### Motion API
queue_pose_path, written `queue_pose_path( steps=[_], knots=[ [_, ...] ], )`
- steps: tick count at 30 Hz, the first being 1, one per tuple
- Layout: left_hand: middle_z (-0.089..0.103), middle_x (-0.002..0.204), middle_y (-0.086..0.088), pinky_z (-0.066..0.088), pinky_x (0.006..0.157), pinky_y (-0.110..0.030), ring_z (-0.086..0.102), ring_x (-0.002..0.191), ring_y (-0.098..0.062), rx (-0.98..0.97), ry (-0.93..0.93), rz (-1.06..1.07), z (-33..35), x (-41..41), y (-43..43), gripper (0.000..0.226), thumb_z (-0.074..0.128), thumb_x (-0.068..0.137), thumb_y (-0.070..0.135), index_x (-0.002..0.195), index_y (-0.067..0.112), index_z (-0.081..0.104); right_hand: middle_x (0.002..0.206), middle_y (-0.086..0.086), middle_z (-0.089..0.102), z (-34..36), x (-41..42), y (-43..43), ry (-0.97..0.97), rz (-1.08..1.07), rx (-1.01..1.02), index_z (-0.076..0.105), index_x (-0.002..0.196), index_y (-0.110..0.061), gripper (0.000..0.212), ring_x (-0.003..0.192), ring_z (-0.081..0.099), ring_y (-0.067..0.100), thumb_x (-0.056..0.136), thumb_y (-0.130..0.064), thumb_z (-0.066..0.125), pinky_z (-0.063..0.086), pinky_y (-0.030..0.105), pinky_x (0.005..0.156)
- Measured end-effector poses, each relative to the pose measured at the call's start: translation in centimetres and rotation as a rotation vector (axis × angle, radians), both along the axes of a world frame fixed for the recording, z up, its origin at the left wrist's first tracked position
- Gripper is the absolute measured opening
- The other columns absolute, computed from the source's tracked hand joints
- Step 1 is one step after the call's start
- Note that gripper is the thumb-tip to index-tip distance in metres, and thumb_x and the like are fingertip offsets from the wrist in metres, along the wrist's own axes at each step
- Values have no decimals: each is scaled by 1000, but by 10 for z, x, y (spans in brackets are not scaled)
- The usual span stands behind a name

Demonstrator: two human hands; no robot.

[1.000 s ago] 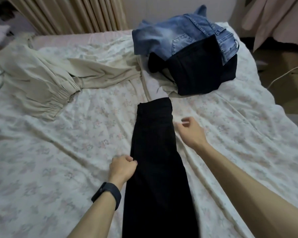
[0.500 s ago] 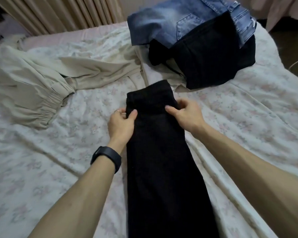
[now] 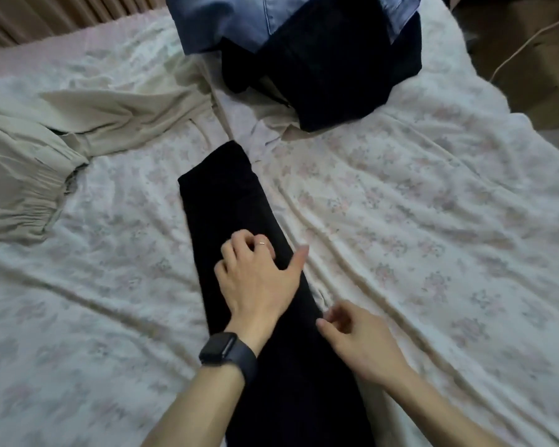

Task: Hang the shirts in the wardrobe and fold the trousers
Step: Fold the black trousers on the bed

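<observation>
I'm working the black trousers (image 3: 226, 201), lying lengthwise on the bed (image 3: 417, 221) — left hand (image 3: 255, 279) resting on them, fingers loosely bent, gripping nothing; right hand (image 3: 359, 343) at their edge, pinching or not I cannot tell. Soft, limp cloth — likely best lifted by both far-end corners.

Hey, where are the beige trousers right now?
The beige trousers lie on the floral bedsheet at the head view's far left, left of the black trousers, one leg reaching toward the blue jeans.
</observation>
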State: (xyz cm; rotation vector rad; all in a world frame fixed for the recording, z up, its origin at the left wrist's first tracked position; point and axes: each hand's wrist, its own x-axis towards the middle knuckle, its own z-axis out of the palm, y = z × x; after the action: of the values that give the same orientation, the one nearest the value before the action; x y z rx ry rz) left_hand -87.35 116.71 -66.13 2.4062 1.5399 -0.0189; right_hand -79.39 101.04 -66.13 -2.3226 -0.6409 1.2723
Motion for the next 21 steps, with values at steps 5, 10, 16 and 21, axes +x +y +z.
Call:
queue_pose_path(
  steps=[5,10,16,21],
  knots=[
    [66,99,1,46,88,-45,58,105,-26,-430,293,-6,11,-22,-44,45,47,93,66,100,23,59,77,-12,65,-6,-26,-35,-5,-73,-69,59,86,-30,19,73,60,2,95,-47,58,43,22,63],
    [55,69,6,45,72,-39,54,70,-15,-687,-142,188,9,-61,-45,36,60,98,40,79,9,52,75,-8,71,1,-38,-56,178,-188,-72,67,82,-27,33,72,64,8,101,-47,49,50,30,70],
    [66,99,2,52,98,-39,64,98,-18,-898,-374,415,5,-87,-53,33,57,102,34,126,11,57,98,-2,75,16,-42,-40,473,-339,-72,74,98,-20,24,77,66,15,98,-35,56,53,29,64],
    [68,116,-1,49,105,-38,65,110,-17,-870,-363,386,-2,-87,-60,26,54,104,33,124,17,57,104,15,72,22,-40,-16,574,-455,20,70,113,-6,34,91,70,29,99,-32,54,48,27,65]
  ],
)
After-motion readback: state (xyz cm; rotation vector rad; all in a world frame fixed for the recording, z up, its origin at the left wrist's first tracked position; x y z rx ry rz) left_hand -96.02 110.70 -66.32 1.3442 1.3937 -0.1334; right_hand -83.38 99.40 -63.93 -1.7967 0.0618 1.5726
